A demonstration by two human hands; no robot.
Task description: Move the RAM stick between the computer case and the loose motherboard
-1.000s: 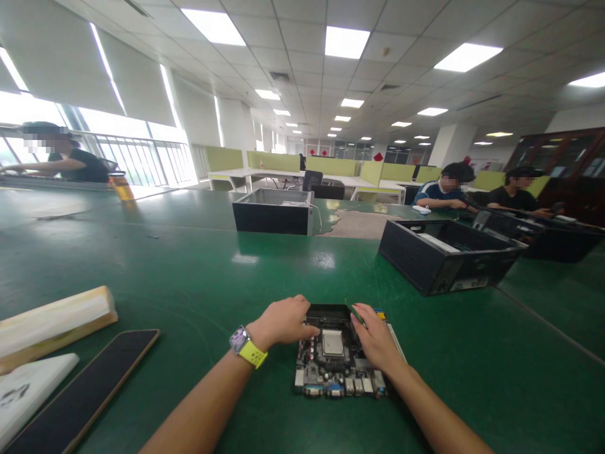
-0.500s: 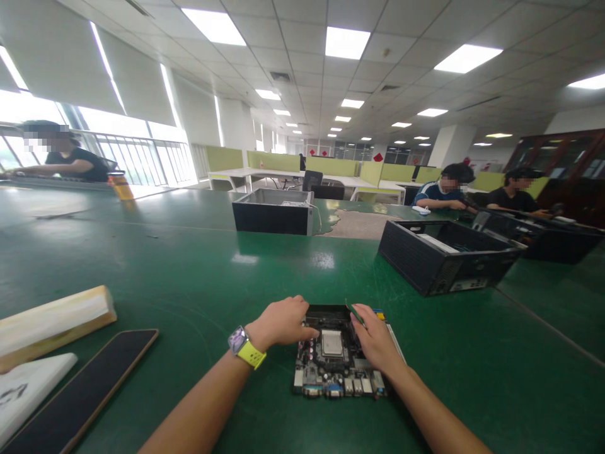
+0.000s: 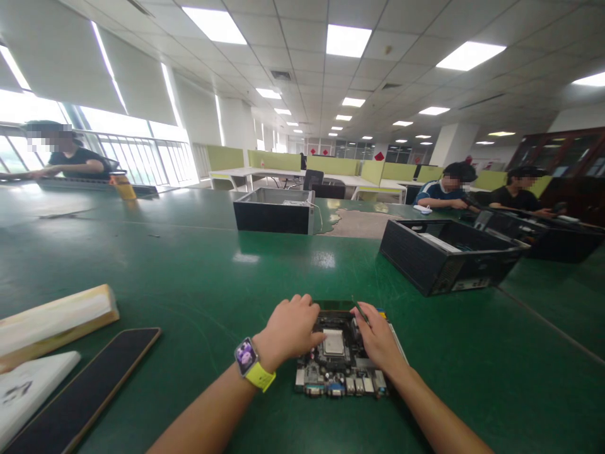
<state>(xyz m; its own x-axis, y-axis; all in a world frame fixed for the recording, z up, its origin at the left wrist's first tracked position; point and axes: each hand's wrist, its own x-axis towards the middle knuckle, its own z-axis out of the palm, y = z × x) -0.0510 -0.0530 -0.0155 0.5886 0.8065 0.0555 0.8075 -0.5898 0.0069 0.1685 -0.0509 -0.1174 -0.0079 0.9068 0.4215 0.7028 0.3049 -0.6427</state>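
Observation:
A motherboard (image 3: 326, 375) lies flat on the green table, its port side facing me and a square silver processor (image 3: 333, 342) near its middle. My left hand (image 3: 290, 331), wearing a watch (image 3: 246, 356) with a yellow-green strap, reaches over the board's far left corner. Its fingers curl at the end of a narrow dark green strip, seemingly a memory module (image 3: 336, 305), along the far edge; the thumb hangs beside the processor. Over the board's right side, my right hand (image 3: 378, 334) is closed on a thin green piece (image 3: 362, 313) that slants up between thumb and fingers. Its kind is unclear.
A phone (image 3: 89, 391), a white box (image 3: 35, 384) and a long pale package (image 3: 57, 321) lie at left. Open computer cases (image 3: 274, 216) (image 3: 416, 261) stand farther back and at right. People sit at the far left (image 3: 78, 165) and far right (image 3: 439, 194).
My left hand has shifted slightly right, its thumb closer to the processor. The strip at the board's far edge shows greener and a little higher. The right hand has barely moved.

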